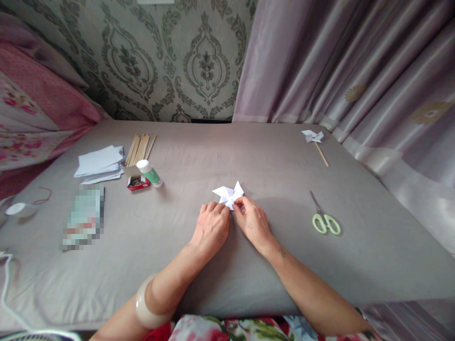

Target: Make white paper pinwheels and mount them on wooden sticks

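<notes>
A white folded paper pinwheel shape [229, 193] lies on the grey cloth surface [227, 265] in the middle. My left hand [210, 226] has its fingers curled down on the paper's near left edge. My right hand [251, 222] pinches the paper's near right corner between thumb and fingers. Both hands meet at the paper's near side, and their fingertips hide that part of it.
Green-handled scissors [324, 219] lie to the right. A finished paper pinwheel on a stick [314, 140] lies far right. At left are a paper stack [99, 164], wooden sticks [140, 148], a glue stick [150, 172], a small red box [136, 180] and tape [19, 209].
</notes>
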{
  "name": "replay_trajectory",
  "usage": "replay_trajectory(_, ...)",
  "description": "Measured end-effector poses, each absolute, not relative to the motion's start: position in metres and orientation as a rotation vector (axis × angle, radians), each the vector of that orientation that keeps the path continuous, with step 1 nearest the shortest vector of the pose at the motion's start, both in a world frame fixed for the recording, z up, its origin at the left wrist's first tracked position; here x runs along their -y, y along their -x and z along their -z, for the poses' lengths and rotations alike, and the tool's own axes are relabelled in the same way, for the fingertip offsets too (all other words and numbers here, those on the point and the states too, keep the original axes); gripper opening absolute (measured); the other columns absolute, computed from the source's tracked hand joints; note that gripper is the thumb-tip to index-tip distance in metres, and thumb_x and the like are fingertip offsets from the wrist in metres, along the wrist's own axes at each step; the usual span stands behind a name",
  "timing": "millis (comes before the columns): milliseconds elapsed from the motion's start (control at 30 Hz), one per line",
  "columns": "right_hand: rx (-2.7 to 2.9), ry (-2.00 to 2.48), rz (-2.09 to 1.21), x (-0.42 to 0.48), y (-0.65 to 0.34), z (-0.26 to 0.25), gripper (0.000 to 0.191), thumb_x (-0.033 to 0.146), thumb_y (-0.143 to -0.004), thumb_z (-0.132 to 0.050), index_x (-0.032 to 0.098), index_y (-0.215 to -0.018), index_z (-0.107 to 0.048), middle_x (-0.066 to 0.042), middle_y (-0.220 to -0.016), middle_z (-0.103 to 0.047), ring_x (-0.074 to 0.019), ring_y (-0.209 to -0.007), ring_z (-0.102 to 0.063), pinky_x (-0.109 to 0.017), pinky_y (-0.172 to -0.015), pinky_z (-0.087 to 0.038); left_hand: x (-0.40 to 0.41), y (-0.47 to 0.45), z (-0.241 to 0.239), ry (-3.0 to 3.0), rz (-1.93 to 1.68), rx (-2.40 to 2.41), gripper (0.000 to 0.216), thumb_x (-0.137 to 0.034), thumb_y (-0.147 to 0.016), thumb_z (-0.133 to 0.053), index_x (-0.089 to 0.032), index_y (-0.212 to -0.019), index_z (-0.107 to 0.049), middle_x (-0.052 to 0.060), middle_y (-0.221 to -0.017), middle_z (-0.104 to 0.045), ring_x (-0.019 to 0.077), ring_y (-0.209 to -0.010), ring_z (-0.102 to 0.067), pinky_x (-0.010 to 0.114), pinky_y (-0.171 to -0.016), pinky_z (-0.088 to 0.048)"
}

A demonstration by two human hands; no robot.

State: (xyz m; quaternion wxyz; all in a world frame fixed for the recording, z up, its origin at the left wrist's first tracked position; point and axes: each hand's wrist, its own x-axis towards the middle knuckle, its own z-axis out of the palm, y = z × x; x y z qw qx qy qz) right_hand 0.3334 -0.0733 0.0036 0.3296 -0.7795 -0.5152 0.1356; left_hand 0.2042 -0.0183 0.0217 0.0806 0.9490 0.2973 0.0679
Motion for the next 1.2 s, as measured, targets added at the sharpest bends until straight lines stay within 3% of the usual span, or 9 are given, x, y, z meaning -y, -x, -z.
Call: replay_trajectory(1200, 1.288, 2.102, -0.364, 0.063, -0.336, -0.001, 0.011, 0.017, -0.085, -0.053, 0.018, -0.089, -0.063, -0.006, -0.093, -0.07, -0.0193, -0.083, -0.064, -0.027, -0.075, -0.044, 0.017, -0.206, -0.019, -2.895, -0.122, -0.886, 0.027, -0.016, -0.091, -0.036, -0.019, -0.108, -0.056, 0.009, -0.104, -0.059, 0.0252, -0.093, -0.051, 0.039, -0.076, -0.039)
